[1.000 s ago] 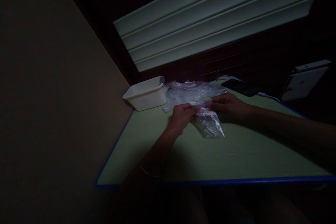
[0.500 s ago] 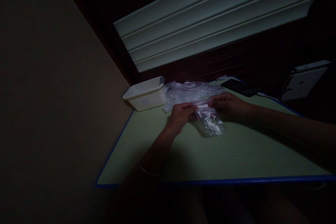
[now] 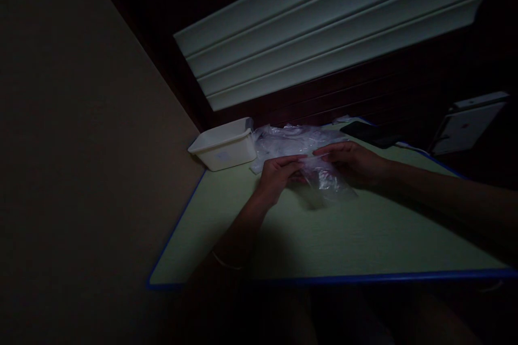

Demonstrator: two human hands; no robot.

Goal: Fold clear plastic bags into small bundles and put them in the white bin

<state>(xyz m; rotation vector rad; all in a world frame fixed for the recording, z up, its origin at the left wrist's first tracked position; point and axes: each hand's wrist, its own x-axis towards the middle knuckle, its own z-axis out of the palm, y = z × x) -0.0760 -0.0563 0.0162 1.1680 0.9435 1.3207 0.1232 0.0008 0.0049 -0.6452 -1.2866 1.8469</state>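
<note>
A clear plastic bag hangs between my two hands above the table, its lower part smeared by motion. My left hand pinches its upper left edge. On the other side, my right hand grips the upper right edge, fingers closed. The fingertips of both hands are close together along the bag's top. Right behind them lies a pile of clear plastic bags, partly hidden by my hands.
A white plastic bin stands at the table's back left corner, beside the wall. A dark flat device lies at the back right. The green table has a blue edge. A white tablet-like object is at the far right.
My hands have drawn slightly closer together at the top of the bag. The bag's lower end has swung and spread, and its top looks more bunched.
</note>
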